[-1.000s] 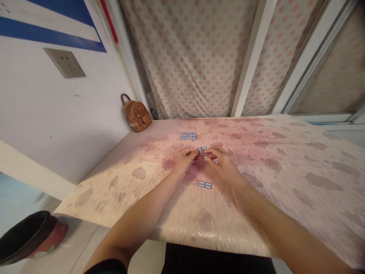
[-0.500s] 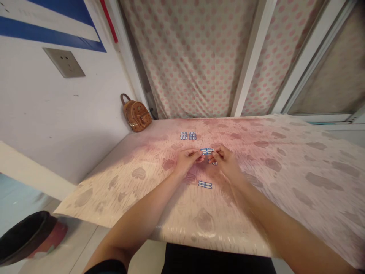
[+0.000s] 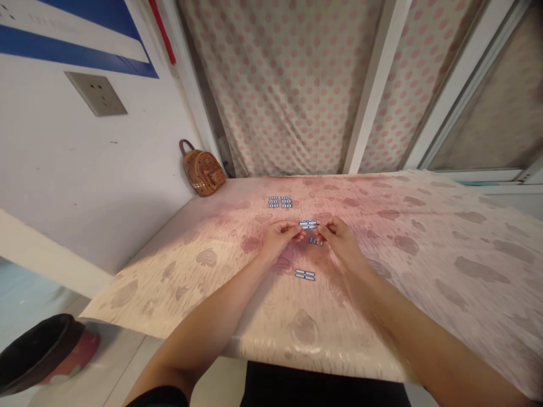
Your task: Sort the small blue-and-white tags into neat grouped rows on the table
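Above the middle of the table, a small sheet of blue-edged white label stickers is stretched between my two hands. My left hand pinches its left end between thumb and fingers. At its right end, the thumb and fingertips of my right hand are closed together on the edge. Just below, partly behind the right fingers, a strip of similar labels lies on the tablecloth. Nearer to me rests another four-panel label sheet. Farther back lie two label sheets with smaller panels, side by side.
A patterned plastic tablecloth covers the table. At the back left corner, a small brown backpack leans by the wall. A dark-rimmed bin stands on the floor at left. A dotted curtain hangs behind the table.
My right fingers have shifted slightly to the right along the held sheet's edge, so more of the strip of labels beneath shows. My left hand has stayed in place.
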The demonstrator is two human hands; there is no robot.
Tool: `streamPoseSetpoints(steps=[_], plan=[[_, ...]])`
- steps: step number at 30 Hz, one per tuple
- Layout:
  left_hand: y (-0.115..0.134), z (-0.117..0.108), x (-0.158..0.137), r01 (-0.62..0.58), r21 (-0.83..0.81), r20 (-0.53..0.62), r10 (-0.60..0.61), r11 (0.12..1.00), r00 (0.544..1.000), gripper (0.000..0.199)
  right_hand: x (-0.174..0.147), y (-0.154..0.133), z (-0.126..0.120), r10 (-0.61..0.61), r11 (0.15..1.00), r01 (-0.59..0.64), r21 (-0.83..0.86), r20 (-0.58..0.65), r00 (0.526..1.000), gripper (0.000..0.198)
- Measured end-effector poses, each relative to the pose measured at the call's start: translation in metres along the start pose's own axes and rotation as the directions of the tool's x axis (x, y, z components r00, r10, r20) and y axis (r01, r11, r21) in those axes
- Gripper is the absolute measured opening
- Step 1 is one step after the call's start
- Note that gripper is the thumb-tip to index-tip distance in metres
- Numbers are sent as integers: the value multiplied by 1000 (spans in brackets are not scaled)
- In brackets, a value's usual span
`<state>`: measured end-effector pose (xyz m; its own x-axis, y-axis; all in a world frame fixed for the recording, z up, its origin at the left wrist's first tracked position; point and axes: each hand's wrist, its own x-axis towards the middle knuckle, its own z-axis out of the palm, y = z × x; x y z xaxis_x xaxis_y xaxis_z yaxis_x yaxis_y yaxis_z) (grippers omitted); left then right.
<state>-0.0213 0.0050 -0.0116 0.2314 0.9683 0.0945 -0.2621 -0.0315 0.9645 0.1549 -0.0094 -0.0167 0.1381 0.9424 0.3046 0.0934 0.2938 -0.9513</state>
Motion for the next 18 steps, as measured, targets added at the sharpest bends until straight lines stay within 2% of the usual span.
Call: streamPoseSetpoints(steps=[3,5,10,18], plan=[[0,0,0,7,6,-11,-7,1000,1000,36,-4,-6,1,-103,993,103,-61,-1,995,23],[1,1,-1,9,20,4,-9,1000,1000,35,-7,-10,2,-123,988,124,-86,23,992,28],[5,4,-4,13,24,103,-15,1000,995,37,-6,-10,2,-50,999,48,18,166,985,22],[7,4,-5,49,-58,127,-41,997,991,40,-1,-8,-1,13,988,-46,149,217,976,28]])
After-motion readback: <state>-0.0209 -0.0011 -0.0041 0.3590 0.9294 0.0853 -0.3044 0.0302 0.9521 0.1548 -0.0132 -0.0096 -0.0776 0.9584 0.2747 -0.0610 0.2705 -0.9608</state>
